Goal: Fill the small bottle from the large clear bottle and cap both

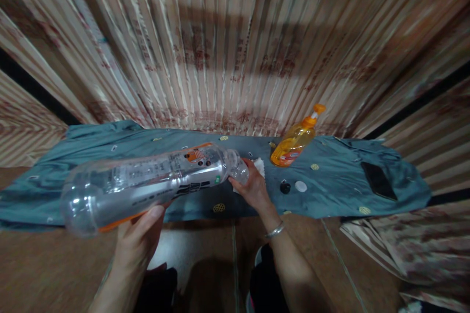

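A large clear plastic bottle (147, 181) with a silver and orange label lies nearly sideways in the air. Its base points left and its neck points right. My left hand (141, 232) is closed round its underside, thumb along the near side. My right hand (253, 183) grips a small clear plastic bottle (239, 170), partly hidden by the fingers. The two bottles meet mouth to mouth, or nearly so; I cannot tell whether they touch. Behind my right hand lies a piece of white tissue (259, 165). A black cap (285, 187) and a white cap (301, 186) rest to its right.
An orange pump bottle (293, 143) stands on the teal patterned cloth (330, 186) beyond the caps. Farther right lies a dark phone (379, 181). A pleated curtain (227, 58) hangs along the back, and brown floor tiles (213, 249) show below the cloth's front edge.
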A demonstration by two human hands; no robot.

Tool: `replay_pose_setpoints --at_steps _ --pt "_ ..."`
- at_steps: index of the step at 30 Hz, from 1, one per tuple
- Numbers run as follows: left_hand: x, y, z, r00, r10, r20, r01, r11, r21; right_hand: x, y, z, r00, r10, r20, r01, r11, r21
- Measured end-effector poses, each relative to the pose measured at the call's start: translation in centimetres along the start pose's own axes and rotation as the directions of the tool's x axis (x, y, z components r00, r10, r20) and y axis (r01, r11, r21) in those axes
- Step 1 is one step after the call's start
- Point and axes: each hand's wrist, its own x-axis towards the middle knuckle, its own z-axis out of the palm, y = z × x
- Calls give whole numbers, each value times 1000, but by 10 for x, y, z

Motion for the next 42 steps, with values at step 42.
replay_pose_setpoints --at_steps 42 --pt "-1 1 0 999 -29 -40 29 999 12 1 -3 -2 1000 10 14 -10 1000 5"
